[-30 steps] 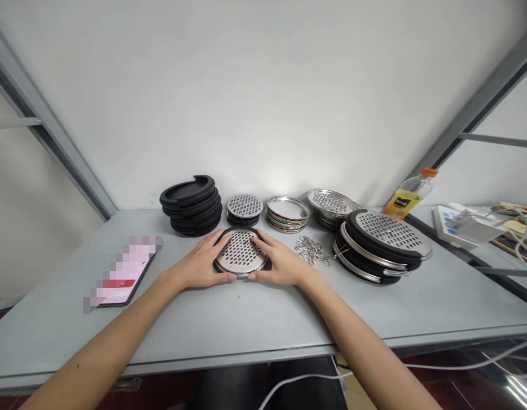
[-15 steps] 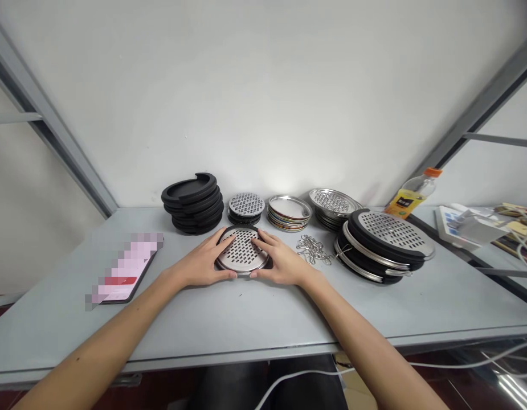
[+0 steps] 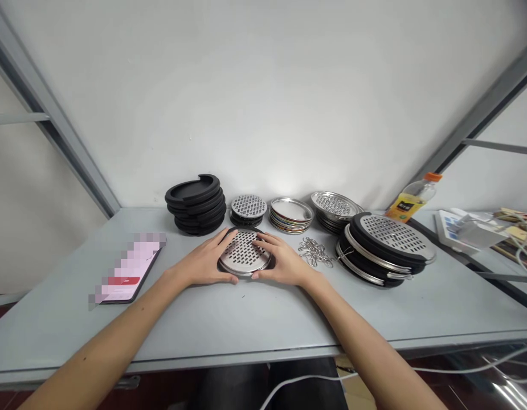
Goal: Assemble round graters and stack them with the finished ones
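A round grater (image 3: 245,254), a perforated metal disc partly edged in black, lies flat on the table in front of me. My left hand (image 3: 209,261) curves around its left side, thumb at the near edge and fingers on the far left rim. On the opposite side my right hand (image 3: 284,261) grips the rim the same way. Both palms hide parts of the black edge. Just behind it stands a stack of smaller perforated discs (image 3: 248,206). Right of my right hand lies a loose pile of wire clips (image 3: 315,251).
Black rings (image 3: 195,199) are stacked at the back left, near a phone (image 3: 133,267). Metal lids (image 3: 291,212) and perforated metal plates (image 3: 335,204) stand along the wall. To the right are stacked larger assembled discs (image 3: 391,233), a juice bottle (image 3: 411,199) and a white box (image 3: 455,233).
The view has shifted slightly. My fingers have slid outward from the perforated face toward the grater's rim, and the grater stays in place between both hands.
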Available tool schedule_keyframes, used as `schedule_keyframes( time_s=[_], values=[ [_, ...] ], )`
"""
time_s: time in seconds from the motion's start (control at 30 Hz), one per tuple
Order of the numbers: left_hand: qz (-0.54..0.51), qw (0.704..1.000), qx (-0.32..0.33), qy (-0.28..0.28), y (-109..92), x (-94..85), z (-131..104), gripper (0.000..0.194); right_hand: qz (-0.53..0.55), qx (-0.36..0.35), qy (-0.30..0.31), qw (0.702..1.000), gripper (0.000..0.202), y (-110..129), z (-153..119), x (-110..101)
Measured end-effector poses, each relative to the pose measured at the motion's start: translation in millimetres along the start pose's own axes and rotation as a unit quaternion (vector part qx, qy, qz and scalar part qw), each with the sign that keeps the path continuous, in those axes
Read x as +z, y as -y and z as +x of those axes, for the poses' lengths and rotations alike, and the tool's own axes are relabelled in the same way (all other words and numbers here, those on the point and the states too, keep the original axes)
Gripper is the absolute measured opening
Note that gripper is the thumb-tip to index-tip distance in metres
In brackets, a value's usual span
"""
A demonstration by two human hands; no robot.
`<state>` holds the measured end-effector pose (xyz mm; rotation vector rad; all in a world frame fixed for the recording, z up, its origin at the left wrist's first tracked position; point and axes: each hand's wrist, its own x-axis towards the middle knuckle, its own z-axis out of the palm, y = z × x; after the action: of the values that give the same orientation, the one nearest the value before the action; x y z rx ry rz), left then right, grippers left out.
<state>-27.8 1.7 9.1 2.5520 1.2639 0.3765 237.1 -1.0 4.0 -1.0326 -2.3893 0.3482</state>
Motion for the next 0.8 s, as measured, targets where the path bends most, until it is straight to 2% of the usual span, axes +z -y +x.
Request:
schedule_keyframes(
  time_s=[0.23,0.37,0.5,0.67,0.8],
  values=[
    [-0.019,1.0,-0.007,0.0,2,-3.6,2,0.109,0.036,-0.006,-0.009,0.999,0.079,3,0,-6],
    [-0.049,0.999,-0.002,-0.022,6,-3.9,2,0.1,0.038,-0.012,-0.009,0.999,0.084,1,-1,-10],
    [-0.087,0.995,0.008,-0.052,7,-5.4,4,0.092,0.04,-0.021,-0.017,0.999,0.08,-1,-1,-12],
    [-0.178,0.98,0.019,-0.083,1,-10.2,5,0.087,0.038,-0.024,-0.053,0.998,0.049,-4,-1,-12],
    [-0.232,0.968,0.003,-0.092,-2,-11.2,4,0.093,0.043,-0.018,-0.089,0.995,0.041,-4,-2,-12]
  ],
)
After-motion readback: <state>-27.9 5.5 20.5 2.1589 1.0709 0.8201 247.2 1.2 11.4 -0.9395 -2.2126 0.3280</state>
